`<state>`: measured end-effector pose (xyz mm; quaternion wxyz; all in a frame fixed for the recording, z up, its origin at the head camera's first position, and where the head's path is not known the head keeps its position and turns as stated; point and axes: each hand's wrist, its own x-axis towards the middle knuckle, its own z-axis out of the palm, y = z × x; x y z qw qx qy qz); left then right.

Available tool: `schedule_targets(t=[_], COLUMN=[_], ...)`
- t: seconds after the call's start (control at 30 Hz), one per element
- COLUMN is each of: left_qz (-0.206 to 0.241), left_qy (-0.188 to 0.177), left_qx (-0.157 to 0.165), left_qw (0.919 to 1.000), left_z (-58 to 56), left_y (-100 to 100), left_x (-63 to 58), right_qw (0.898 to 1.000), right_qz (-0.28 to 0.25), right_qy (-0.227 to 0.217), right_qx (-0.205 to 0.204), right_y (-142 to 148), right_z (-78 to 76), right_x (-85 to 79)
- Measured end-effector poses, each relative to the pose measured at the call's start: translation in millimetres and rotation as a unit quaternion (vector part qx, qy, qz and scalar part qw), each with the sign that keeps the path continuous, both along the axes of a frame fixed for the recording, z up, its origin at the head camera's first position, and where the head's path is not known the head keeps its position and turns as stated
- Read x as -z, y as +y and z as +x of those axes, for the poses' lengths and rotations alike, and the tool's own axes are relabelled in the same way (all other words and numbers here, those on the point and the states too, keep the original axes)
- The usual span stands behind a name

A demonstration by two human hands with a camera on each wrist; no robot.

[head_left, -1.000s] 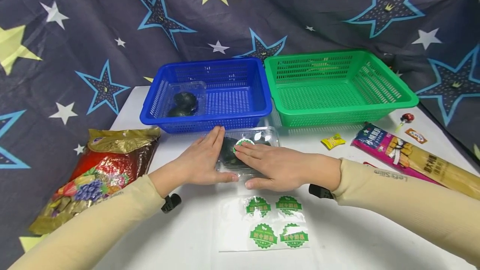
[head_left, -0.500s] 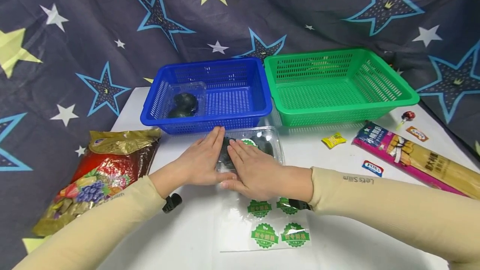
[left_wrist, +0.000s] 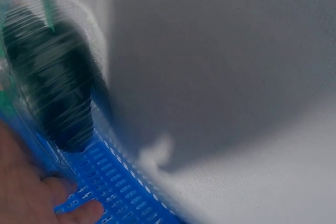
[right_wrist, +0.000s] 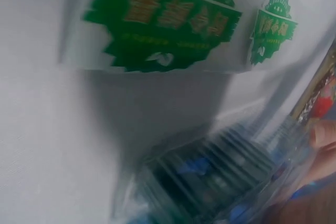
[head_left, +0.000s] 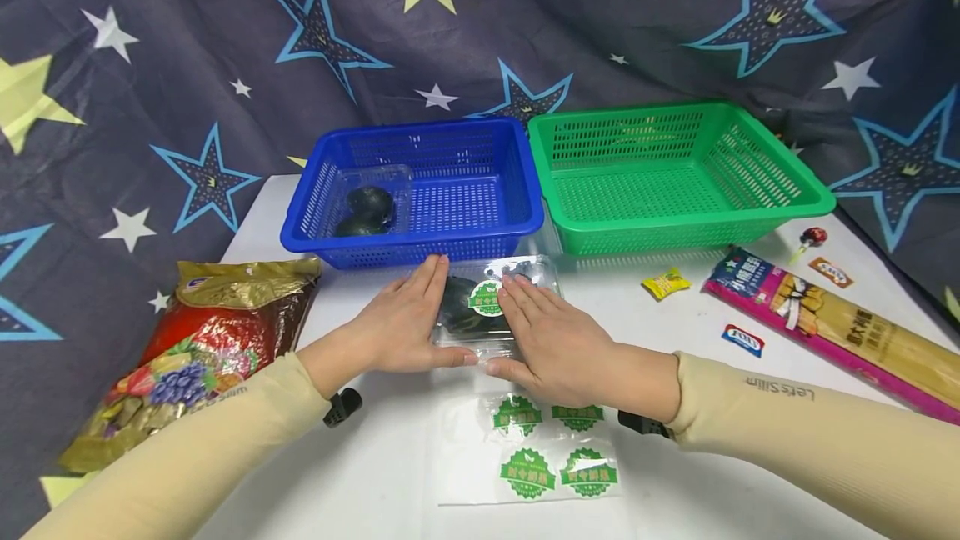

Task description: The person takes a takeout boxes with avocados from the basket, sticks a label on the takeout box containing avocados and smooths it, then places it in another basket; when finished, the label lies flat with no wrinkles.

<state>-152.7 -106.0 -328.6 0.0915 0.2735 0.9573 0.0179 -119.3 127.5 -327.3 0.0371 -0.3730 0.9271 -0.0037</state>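
A clear plastic clamshell box (head_left: 495, 338) lies on the white table in the head view, with dark avocado-like fruits (head_left: 459, 307) inside. A round green-and-white sticker (head_left: 486, 298) is on its lid. My left hand (head_left: 393, 325) rests along the box's left side, fingers straight. My right hand (head_left: 562, 344) lies flat over the lid's right part, fingertips beside the sticker, covering that side. In the left wrist view the ribbed box (left_wrist: 52, 72) is near the left fingers (left_wrist: 86, 213). The right wrist view is blurred, showing box and right hand (right_wrist: 315, 177).
Behind stand a blue basket (head_left: 457, 242), holding another clear box of dark fruits (head_left: 371, 205), and a green basket (head_left: 675, 232). A sticker sheet (head_left: 472, 473) lies in front. A candy bag (head_left: 202, 340) is left; a noodle pack (head_left: 840, 323) and small sweets (head_left: 666, 282) lie right.
My right hand slid left across the lid over the sticker, then back to the right, so the sticker now shows. My left hand has stayed in place.
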Motion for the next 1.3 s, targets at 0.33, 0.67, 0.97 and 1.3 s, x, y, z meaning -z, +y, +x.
schedule_targets(t=[0.33,0.67,0.97,1.3], left_qz=[0.004,0.035,0.091,0.143], left_qy=[-0.011,-0.015,0.011,-0.029], left_qx=[-0.007,-0.021,-0.061,-0.062], left_qw=[0.9999,0.9991,0.9939,0.9873], left_z=[0.6,4.9,24.1,27.8], left_y=[0,-2,1,-7], left_x=[0.2,6.6,10.3,-1.9], right_qw=[1.0,0.97,0.937,0.892], right_qz=[-0.018,-0.205,-0.263,-0.316], right_qy=[0.004,-0.114,-0.184,-0.275], right_qx=[0.023,0.057,0.137,0.168], right_y=[13,26,33,48], right_z=[2.2,-5.6,-9.3,-25.7], right_x=[2.4,9.3,12.1,11.5])
